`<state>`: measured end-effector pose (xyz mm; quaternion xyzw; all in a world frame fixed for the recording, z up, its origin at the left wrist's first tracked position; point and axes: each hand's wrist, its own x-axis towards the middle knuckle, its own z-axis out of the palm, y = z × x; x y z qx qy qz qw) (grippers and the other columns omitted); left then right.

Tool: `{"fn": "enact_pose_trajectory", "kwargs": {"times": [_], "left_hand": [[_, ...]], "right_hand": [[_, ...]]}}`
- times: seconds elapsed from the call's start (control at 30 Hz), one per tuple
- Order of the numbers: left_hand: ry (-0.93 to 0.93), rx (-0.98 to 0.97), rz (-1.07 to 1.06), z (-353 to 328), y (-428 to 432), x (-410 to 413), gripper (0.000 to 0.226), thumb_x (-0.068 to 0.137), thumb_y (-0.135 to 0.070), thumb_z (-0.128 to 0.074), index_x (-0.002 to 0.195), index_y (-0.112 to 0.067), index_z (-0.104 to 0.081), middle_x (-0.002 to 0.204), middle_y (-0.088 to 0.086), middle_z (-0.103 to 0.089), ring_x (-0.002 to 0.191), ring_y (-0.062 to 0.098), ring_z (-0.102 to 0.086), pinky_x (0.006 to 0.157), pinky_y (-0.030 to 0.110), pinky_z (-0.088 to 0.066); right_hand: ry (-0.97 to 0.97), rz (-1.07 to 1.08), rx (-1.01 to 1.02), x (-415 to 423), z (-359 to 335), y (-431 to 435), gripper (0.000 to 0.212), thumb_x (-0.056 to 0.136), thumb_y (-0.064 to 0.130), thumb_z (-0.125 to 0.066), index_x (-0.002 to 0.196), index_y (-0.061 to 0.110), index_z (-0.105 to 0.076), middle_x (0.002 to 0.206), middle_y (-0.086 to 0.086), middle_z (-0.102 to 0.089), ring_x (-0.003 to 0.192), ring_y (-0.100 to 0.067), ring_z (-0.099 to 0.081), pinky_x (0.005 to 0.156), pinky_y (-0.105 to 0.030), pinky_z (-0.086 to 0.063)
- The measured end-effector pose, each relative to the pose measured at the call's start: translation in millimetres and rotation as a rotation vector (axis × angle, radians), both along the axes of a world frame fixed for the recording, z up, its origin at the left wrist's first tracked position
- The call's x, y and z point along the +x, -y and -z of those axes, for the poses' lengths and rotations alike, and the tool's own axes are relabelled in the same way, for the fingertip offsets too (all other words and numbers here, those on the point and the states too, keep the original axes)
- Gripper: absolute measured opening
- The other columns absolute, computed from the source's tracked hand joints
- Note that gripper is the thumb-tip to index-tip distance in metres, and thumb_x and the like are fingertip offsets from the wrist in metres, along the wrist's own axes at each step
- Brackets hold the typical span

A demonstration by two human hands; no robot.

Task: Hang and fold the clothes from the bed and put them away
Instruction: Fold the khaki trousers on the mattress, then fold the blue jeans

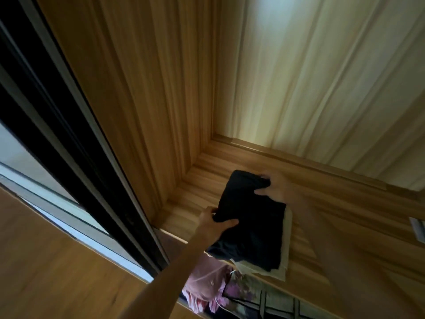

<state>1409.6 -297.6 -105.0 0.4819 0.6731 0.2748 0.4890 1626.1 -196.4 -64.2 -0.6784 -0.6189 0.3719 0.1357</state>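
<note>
- Left forearm first, coming up from the bottom edge. What is the left hand doing?
- It pinches the near-left edge of the folded black garment, thumb on top and fingers tucked under.
- And the right hand?
- It's blurred, but the thumb lies over the cloth at the far-right edge and the fingers curl round it, so it grips too.
- Where's the garment itself?
- On the wooden wardrobe shelf, over a folded cream garment that peeks out on the right and near sides. Its near end sticks out past the shelf lip.
- So which step is this?
- Putting away, I'd judge: folding is done, stacking is in hand.
- What comes next?
- Probably a push inward to square the stack, then both hands let go without dragging the folds open. A pink garment hangs below the shelf, so a slip would land there.
</note>
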Motion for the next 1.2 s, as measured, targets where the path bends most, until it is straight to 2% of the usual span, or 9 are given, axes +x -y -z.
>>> {"fn": "enact_pose_trajectory", "kwargs": {"times": [0.13, 0.23, 0.33, 0.43, 0.6, 0.83, 0.93, 1.1, 1.2], "left_hand": [[-0.513, 0.213, 0.151, -8, 13, 7, 0.064, 0.083, -0.064, -0.063, 0.126, -0.017, -0.052, 0.113, 0.006, -0.067, 0.105, 0.030, -0.063, 0.082, 0.037, -0.052], [-0.533, 0.180, 0.209, -16, 24, -18, 0.051, 0.091, -0.059, -0.055, 0.116, -0.015, -0.056, 0.108, 0.009, -0.069, 0.104, 0.031, -0.065, 0.084, 0.040, -0.054], [-0.623, 0.138, 0.255, -23, 49, -56, 0.038, 0.093, -0.046, -0.054, 0.115, -0.015, -0.060, 0.114, 0.010, -0.068, 0.108, 0.031, -0.064, 0.089, 0.039, -0.053], [-0.804, 0.145, 0.290, -38, 85, -95, 0.035, 0.094, -0.036, -0.050, 0.121, -0.016, -0.060, 0.123, 0.010, -0.064, 0.115, 0.032, -0.061, 0.093, 0.039, -0.050], [-0.803, 0.122, 0.258, -51, 162, -174, 0.025, 0.093, -0.032, -0.050, 0.109, -0.018, -0.064, 0.116, 0.010, -0.067, 0.107, 0.034, -0.063, 0.088, 0.038, -0.053], [-0.829, 0.046, 0.135, -37, 281, -319, 0.029, 0.097, -0.032, -0.055, 0.116, -0.014, -0.067, 0.111, 0.000, -0.071, 0.092, 0.017, -0.069, 0.077, 0.028, -0.056], [-0.819, -0.030, 0.050, -33, 323, -379, 0.021, 0.097, -0.029, -0.056, 0.101, -0.013, -0.069, 0.086, -0.003, -0.068, 0.073, 0.013, -0.067, 0.064, 0.023, -0.056], [-0.780, -0.138, -0.082, -22, 378, -473, 0.020, 0.097, -0.025, -0.056, 0.079, -0.019, -0.063, 0.078, -0.002, -0.064, 0.065, 0.011, -0.061, 0.058, 0.021, -0.052], [-0.737, -0.210, -0.165, -16, 407, -526, 0.012, 0.096, -0.029, -0.058, 0.097, -0.018, -0.063, 0.092, -0.002, -0.065, 0.074, 0.010, -0.060, 0.059, 0.018, -0.049]], "right_hand": [[0.337, 0.016, 0.252, -8, 29, 31, 0.062, 0.090, 0.028, -0.069, 0.144, 0.016, -0.043, 0.143, -0.011, -0.049, 0.131, -0.032, -0.045, 0.107, -0.042, -0.041], [0.512, -0.101, 0.418, -27, 20, 57, 0.057, 0.090, 0.017, -0.062, 0.144, 0.012, -0.044, 0.147, -0.013, -0.041, 0.137, -0.033, -0.036, 0.113, -0.044, -0.033], [0.499, -0.223, 0.456, -60, 6, 89, 0.039, 0.093, 0.013, -0.057, 0.131, 0.011, -0.062, 0.146, -0.011, -0.047, 0.136, -0.030, -0.041, 0.112, -0.042, -0.035], [0.381, -0.461, 0.294, -102, -10, 126, 0.033, 0.095, 0.011, -0.050, 0.124, 0.013, -0.067, 0.130, -0.010, -0.060, 0.112, -0.028, -0.059, 0.094, -0.041, -0.051], [0.389, -0.607, 0.352, -196, -23, 190, 0.025, 0.087, 0.013, -0.056, 0.107, 0.008, -0.069, 0.103, -0.011, -0.067, 0.097, -0.029, -0.062, 0.079, -0.036, -0.050], [0.394, -0.785, 0.223, -344, -13, 285, 0.033, 0.088, 0.023, -0.056, 0.120, 0.022, -0.067, 0.114, -0.001, -0.069, 0.110, -0.022, -0.062, 0.094, -0.034, -0.050], [0.401, -0.917, 0.195, -412, -4, 316, 0.035, 0.092, 0.026, -0.055, 0.126, 0.022, -0.062, 0.119, -0.001, -0.065, 0.112, -0.022, -0.060, 0.095, -0.035, -0.048], [0.368, -1.064, 0.230, -522, 7, 356, 0.031, 0.093, 0.028, -0.055, 0.122, 0.020, -0.064, 0.113, -0.002, -0.068, 0.098, -0.022, -0.064, 0.089, -0.034, -0.054], [0.356, -1.144, 0.256, -589, 14, 370, 0.022, 0.091, 0.029, -0.054, 0.109, 0.021, -0.065, 0.106, -0.002, -0.068, 0.084, -0.018, -0.064, 0.081, -0.033, -0.056]]}}
